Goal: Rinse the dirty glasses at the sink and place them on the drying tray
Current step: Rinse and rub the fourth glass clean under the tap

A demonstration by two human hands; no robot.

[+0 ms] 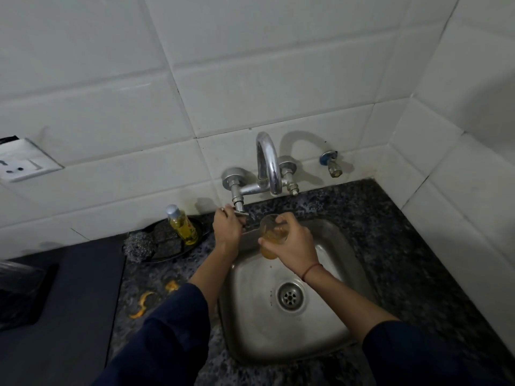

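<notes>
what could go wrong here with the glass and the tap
1. Only the right hand holds the glass above the steel sink; once wet, it could slip out of the grip and crack.
2. The left hand grips the tap handle; opened hard, water from the spout may splash onto the counter.

Over on the speckled counter (390, 232), a yellow soap bottle (185, 228) stands in a black dish (167, 259) beside a steel scrubber (136, 246), orange peels (145, 299) lie closer in, and a white socket (22, 162) sits on the tiled wall (250, 79).
</notes>
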